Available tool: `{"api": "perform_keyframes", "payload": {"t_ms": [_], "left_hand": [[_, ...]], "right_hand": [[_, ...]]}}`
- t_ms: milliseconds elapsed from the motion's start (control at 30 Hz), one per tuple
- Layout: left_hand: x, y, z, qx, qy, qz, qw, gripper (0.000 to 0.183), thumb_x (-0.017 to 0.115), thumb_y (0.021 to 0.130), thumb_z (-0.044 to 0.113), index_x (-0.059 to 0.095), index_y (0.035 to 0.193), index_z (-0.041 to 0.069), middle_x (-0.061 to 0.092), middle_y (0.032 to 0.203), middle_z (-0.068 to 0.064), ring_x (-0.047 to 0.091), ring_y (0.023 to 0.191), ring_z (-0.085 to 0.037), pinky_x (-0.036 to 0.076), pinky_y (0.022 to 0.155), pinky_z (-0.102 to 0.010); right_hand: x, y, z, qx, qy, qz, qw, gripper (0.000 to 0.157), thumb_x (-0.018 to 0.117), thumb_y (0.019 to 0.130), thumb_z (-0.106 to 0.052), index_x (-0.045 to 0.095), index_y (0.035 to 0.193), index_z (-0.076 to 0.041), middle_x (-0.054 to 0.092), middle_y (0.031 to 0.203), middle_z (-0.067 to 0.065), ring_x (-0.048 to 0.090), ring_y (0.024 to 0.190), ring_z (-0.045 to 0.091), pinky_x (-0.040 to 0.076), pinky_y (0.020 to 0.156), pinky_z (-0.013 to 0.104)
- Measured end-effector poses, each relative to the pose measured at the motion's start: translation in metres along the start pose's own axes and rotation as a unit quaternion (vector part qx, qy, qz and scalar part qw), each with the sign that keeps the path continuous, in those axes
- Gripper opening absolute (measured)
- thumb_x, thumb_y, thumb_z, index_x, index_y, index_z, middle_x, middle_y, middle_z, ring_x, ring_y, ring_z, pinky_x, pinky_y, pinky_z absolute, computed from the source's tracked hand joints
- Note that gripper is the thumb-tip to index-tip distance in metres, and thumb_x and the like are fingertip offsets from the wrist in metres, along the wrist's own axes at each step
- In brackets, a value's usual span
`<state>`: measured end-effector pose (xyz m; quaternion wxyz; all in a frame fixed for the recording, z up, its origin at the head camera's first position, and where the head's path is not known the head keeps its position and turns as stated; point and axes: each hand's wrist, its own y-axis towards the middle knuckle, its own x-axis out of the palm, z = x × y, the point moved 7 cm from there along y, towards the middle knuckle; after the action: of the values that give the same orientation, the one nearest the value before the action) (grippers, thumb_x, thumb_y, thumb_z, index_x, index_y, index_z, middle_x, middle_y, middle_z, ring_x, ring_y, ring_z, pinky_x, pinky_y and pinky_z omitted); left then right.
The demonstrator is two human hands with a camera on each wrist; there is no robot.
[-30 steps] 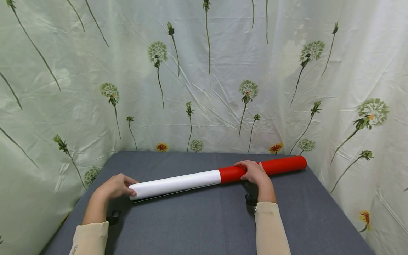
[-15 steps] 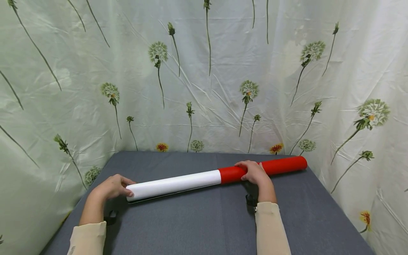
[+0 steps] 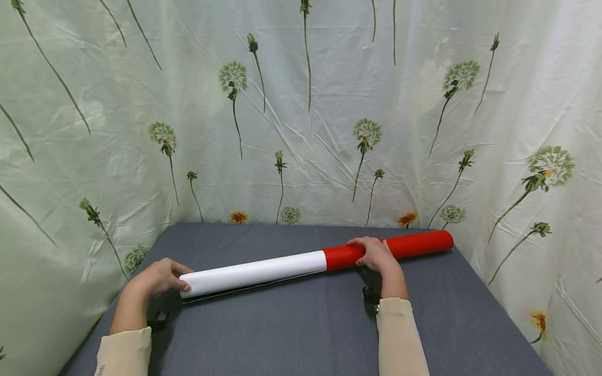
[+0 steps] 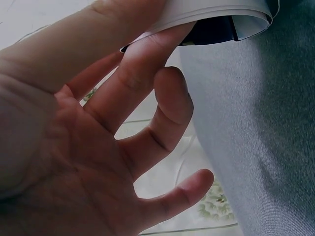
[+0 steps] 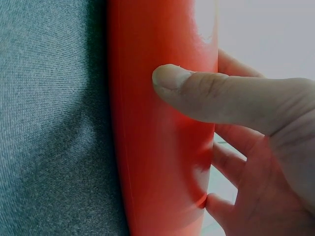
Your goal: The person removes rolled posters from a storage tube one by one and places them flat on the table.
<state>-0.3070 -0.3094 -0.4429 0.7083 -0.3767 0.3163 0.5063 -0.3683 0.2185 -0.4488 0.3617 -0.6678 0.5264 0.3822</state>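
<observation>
A long red tube [image 3: 418, 243] lies slantwise across the table, and a white rolled sheet [image 3: 258, 271] extends from its left end. My right hand [image 3: 377, 255] grips the red tube near its middle, the thumb lying along the near side in the right wrist view. At the roll's far left end, my left hand [image 3: 157, 278] pinches the edge between thumb and fingers. The left wrist view shows the layered rim of the rolled sheet [image 4: 216, 14], with a dark inner face; the ring and little fingers stand off it. Whatever part of the roll is inside the tube is hidden.
The table [image 3: 263, 334] has a dark grey cloth cover. Behind it and along both sides hangs a pale curtain [image 3: 291, 104] printed with dandelions. The tube's right end comes close to the table's right edge.
My left hand has moved a little left, drawing the white rolled sheet further out of the red tube. The right hand and the tube have stayed in place.
</observation>
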Motion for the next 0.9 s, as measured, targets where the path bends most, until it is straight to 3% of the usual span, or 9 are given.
{"api": "perform_keyframes", "payload": {"t_ms": [467,900], "left_hand": [[-0.006,-0.005,-0.009,0.004,-0.002,-0.004,1.0000,0.044,0.089,0.084,0.015,0.077,0.122,-0.002,0.079,0.110,-0.018,0.066,0.096,-0.018,0.054,0.081,-0.037],[-0.010,-0.012,-0.021,-0.018,-0.021,-0.009,0.9996,0.046,0.089,0.083,0.013,0.075,0.123,-0.006,0.079,0.111,-0.020,0.067,0.094,-0.018,0.054,0.080,-0.037]], "right_hand": [[0.000,0.000,0.004,-0.003,0.003,0.004,1.000,0.060,0.080,0.088,-0.001,0.066,0.144,-0.019,0.057,0.154,0.022,0.045,0.147,0.046,0.008,0.125,0.075],[-0.002,-0.003,0.007,0.005,0.003,0.012,1.000,0.061,0.080,0.088,0.000,0.066,0.144,-0.019,0.056,0.155,0.022,0.044,0.147,0.048,0.008,0.125,0.075]]}}
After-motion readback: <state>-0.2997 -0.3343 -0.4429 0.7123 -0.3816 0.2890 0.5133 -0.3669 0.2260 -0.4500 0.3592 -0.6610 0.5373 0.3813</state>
